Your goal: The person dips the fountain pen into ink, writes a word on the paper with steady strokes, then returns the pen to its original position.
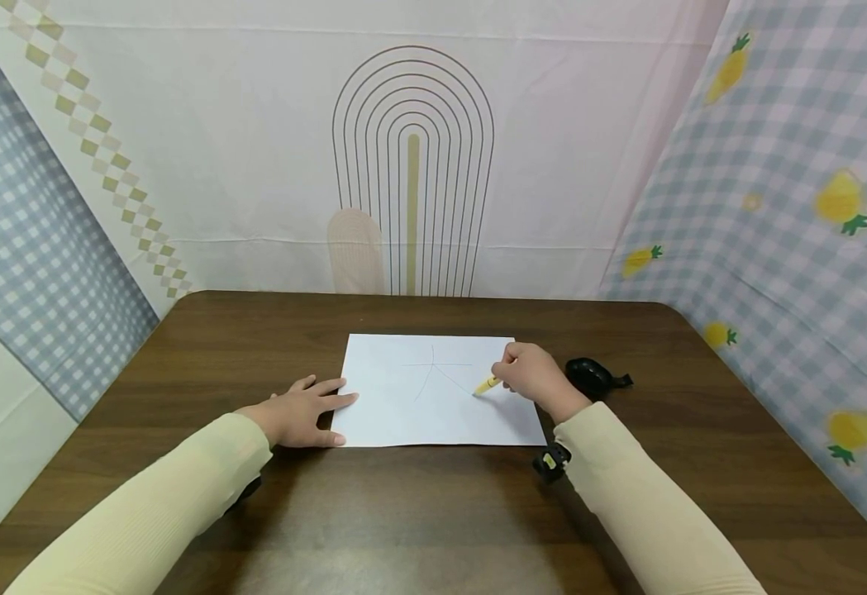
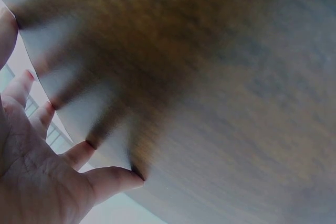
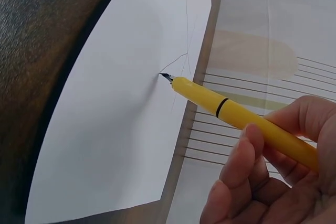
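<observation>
A white sheet of paper lies on the brown table, with thin strokes drawn on it: a horizontal line, a short upright and two slanting legs. My right hand pinches a yellow fountain pen between thumb and fingers. In the right wrist view the nib meets the paper at the end of a slanting stroke. Spread fingers of my left hand rest at the sheet's left edge, some on the paper. From below, the left wrist view shows the fingertips of that hand against the surface.
A black rounded object with a narrow end lies on the table just right of my right wrist. Behind the table's far edge hangs a white cloth with arch lines. Checked cloths flank both sides.
</observation>
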`<action>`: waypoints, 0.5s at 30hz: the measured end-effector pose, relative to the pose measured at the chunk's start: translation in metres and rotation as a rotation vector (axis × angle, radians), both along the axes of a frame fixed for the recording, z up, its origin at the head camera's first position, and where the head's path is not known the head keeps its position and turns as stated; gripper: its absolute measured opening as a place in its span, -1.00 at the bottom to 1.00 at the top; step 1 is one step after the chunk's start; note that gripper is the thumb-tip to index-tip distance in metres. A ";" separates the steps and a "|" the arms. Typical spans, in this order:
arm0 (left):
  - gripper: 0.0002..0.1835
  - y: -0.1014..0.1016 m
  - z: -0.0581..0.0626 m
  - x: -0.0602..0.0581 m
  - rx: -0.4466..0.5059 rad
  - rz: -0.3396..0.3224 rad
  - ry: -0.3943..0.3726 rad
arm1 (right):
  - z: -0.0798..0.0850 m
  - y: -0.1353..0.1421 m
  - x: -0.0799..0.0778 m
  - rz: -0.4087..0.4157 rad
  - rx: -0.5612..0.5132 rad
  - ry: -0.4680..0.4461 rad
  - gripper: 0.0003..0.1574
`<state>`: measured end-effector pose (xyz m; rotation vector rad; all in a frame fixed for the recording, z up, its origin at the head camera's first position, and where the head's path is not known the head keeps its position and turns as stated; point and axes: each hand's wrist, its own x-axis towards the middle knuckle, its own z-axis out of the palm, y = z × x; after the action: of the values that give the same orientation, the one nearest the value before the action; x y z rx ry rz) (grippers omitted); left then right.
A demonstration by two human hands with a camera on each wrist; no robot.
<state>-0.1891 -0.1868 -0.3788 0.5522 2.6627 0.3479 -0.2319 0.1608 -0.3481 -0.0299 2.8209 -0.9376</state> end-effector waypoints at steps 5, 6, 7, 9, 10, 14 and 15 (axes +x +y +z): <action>-0.22 0.000 0.000 0.000 0.005 -0.001 -0.003 | 0.001 0.002 0.001 0.002 -0.005 0.002 -0.76; -0.22 0.000 0.000 0.000 0.005 -0.001 -0.002 | 0.001 0.002 0.001 0.002 -0.006 0.002 -0.76; -0.22 0.000 0.000 0.000 0.005 -0.001 -0.002 | 0.001 0.002 0.001 0.002 -0.007 0.003 -0.76; -0.22 0.000 0.000 0.001 0.006 -0.001 -0.002 | 0.001 0.002 0.001 0.003 -0.006 0.006 -0.75; -0.22 0.000 0.000 0.001 0.006 -0.001 -0.002 | 0.001 0.003 0.002 0.004 -0.005 0.007 -0.75; -0.22 0.000 0.000 0.001 0.007 -0.001 -0.005 | 0.000 0.003 0.002 0.005 -0.005 0.010 -0.76; -0.22 0.000 0.000 0.001 0.007 0.000 -0.005 | 0.000 0.003 0.002 0.003 -0.005 0.010 -0.76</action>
<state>-0.1883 -0.1872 -0.3786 0.5531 2.6574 0.3575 -0.2300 0.1642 -0.3479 -0.0400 2.8270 -0.9473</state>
